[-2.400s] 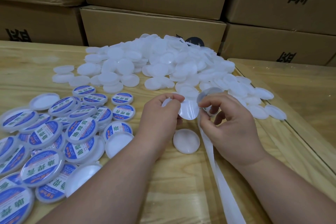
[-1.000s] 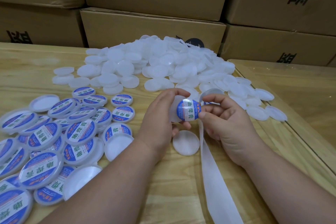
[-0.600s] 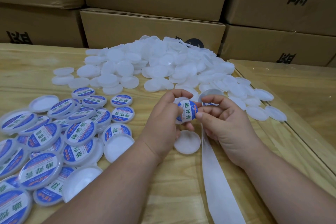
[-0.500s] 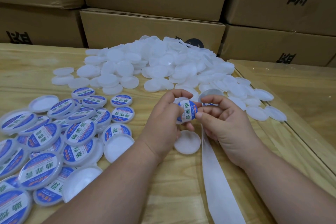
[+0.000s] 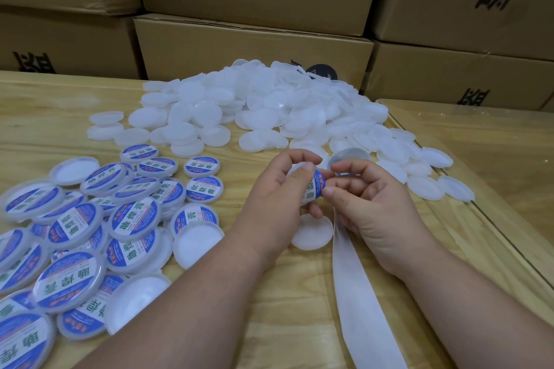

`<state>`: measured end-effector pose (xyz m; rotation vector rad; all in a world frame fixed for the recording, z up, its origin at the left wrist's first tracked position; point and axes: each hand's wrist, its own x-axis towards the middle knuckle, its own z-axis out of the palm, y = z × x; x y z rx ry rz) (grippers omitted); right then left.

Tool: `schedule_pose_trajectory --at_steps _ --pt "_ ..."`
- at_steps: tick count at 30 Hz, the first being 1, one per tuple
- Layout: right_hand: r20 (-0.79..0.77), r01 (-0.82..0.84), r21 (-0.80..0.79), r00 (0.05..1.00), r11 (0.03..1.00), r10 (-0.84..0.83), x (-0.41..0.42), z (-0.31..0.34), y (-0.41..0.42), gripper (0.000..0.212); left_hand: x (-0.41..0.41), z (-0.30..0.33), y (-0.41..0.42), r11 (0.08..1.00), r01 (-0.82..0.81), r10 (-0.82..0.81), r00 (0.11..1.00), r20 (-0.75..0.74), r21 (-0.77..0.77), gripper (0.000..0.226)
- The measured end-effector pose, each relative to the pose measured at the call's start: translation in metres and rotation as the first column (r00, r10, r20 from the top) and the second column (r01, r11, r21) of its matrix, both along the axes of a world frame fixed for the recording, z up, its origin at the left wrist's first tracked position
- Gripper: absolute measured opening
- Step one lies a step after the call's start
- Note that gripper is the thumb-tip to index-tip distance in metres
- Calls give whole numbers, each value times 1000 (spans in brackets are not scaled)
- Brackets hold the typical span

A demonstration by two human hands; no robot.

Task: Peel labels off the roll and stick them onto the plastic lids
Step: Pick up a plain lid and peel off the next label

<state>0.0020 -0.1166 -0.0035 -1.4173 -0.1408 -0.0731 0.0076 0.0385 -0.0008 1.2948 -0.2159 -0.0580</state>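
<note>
My left hand [image 5: 274, 189] holds a white plastic lid with a blue round label [image 5: 314, 187] on its face, turned almost edge-on toward me. My right hand [image 5: 368, 204] presses thumb and forefinger against that label from the right. The white backing strip [image 5: 356, 293] of the label roll hangs from under my right hand toward the near edge. One bare lid [image 5: 311, 232] lies on the table just below my hands. The roll [image 5: 349, 156] itself peeks out behind my right fingers.
A big heap of bare white lids [image 5: 269, 105] fills the middle back of the wooden table [image 5: 269, 308]. Several labelled lids [image 5: 90, 231] lie piled at the left. Brown cardboard boxes [image 5: 254, 48] are stacked along the back. A glass-topped section [image 5: 494, 165] adjoins on the right.
A label has been peeled from the strip and laid on the held lid. Since then my left hand has turned the lid more edge-on while my right fingers press it.
</note>
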Motion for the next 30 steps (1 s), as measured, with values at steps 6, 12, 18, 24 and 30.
schedule_pose_trajectory --at_steps 6,12,18,24,30 --pt "1 11 7 1000 1000 -11 -1 1 1 27 1 -4 -1 997 -43 39 998 57 59 18" --pt "14 42 -66 999 997 -42 -1 1 -1 21 4 -8 0 982 -126 110 987 116 139 16" --pt "59 99 -70 994 993 -95 0 0 -1 14 6 -10 1 977 -181 171 981 96 112 24" --pt "87 208 -72 976 976 -201 -1 -1 -3 27 10 -6 5 967 -254 254 967 15 30 30" --pt "123 225 -158 971 961 -207 -4 -1 1 39 12 -4 10 962 -242 229 968 -105 -127 44"
